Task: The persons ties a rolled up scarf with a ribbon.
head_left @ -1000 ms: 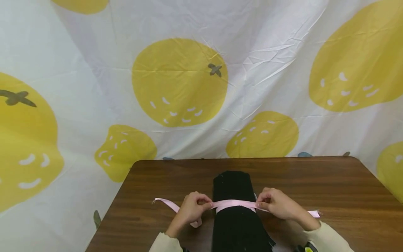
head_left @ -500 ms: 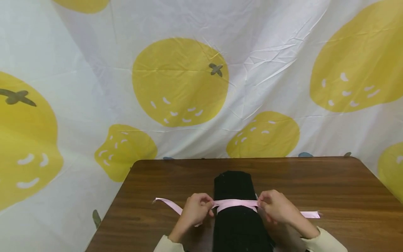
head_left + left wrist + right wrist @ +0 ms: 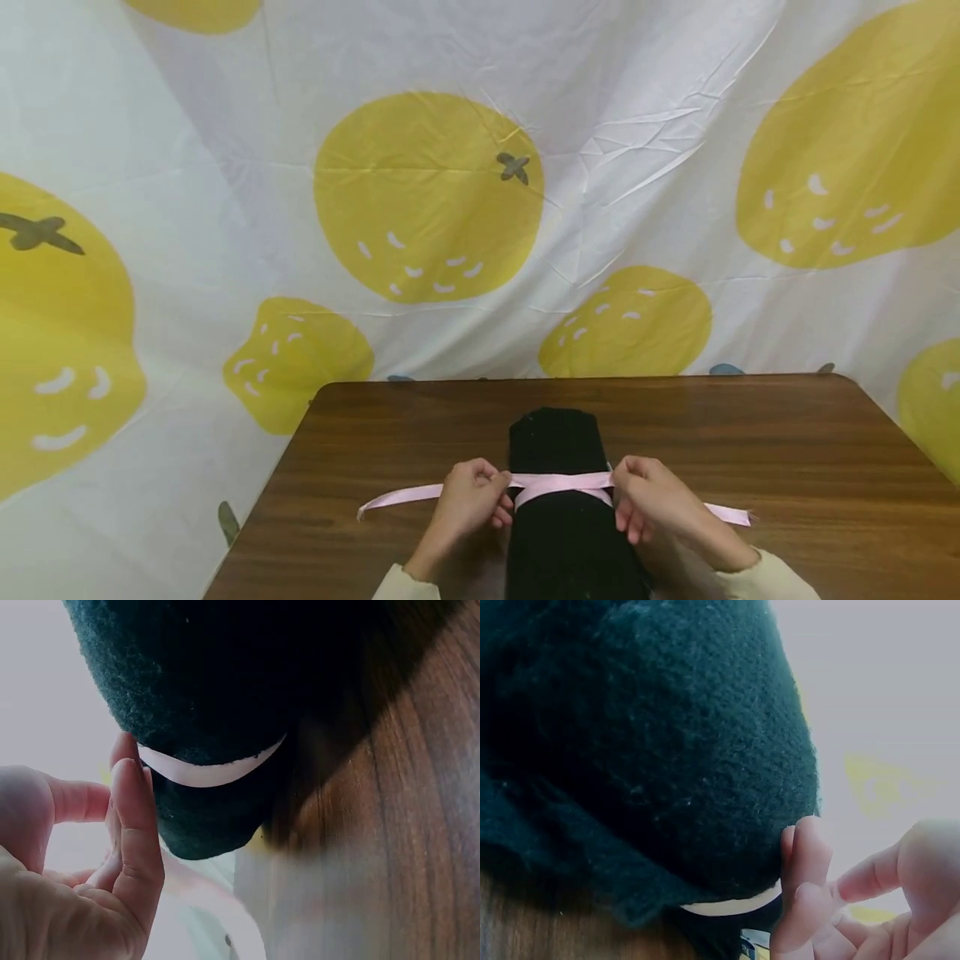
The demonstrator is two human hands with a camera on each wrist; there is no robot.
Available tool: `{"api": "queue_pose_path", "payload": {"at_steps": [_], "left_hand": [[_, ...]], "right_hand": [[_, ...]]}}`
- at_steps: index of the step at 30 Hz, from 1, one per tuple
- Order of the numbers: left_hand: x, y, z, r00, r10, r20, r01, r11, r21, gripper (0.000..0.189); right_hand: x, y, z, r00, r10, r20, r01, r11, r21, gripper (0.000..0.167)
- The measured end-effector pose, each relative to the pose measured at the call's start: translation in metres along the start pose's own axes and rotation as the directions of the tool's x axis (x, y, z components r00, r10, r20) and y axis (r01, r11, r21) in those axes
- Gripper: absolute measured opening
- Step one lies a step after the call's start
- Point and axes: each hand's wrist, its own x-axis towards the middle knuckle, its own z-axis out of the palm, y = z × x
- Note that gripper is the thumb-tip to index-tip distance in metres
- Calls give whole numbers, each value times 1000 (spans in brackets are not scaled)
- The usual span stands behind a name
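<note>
A long bundle of dark fuzzy cloth [image 3: 566, 542] lies lengthwise on the table, and a pink ribbon [image 3: 555, 482] goes round it, its two lengths crossing on top. My left hand [image 3: 471, 500] pinches one length just beside the bundle's left edge, thumb against index finger. On the opposite edge my right hand [image 3: 651, 496] pinches the other length. Both stretches between the hands look taut. In the left wrist view the ribbon [image 3: 210, 774] curves down the side of the cloth [image 3: 202, 690]. The right wrist view shows my fingertips [image 3: 810, 840] close against the cloth [image 3: 675, 750].
The brown wooden table [image 3: 787, 450] has a far edge near a white curtain [image 3: 450, 50] printed with yellow fruit. One loose ribbon tail extends past each hand, left and right. Beneath the cloth, in the right wrist view, a small printed item [image 3: 756, 943] shows in part.
The crossed lengths on top have drawn straighter and tighter between my hands. The left ribbon tail has shifted and now hangs flatter; the right tail has slid slightly inward. The bundle stays put.
</note>
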Motion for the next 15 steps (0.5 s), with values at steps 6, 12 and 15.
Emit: {"api": "queue_pose_path", "payload": {"at_steps": [6, 12, 15], "left_hand": [[0, 2, 1, 998, 35, -47, -39, 996, -80, 15], [0, 2, 3, 997, 52, -59, -63, 974, -219, 18], [1, 2, 4, 996, 56, -71, -74, 959, -275, 19]], "right_hand": [[1, -2, 1, 998, -4, -56, 7, 999, 49, 17], [4, -1, 2, 994, -6, -110, 18, 994, 107, 12], [5, 0, 3, 990, -17, -140, 37, 990, 138, 9]]}}
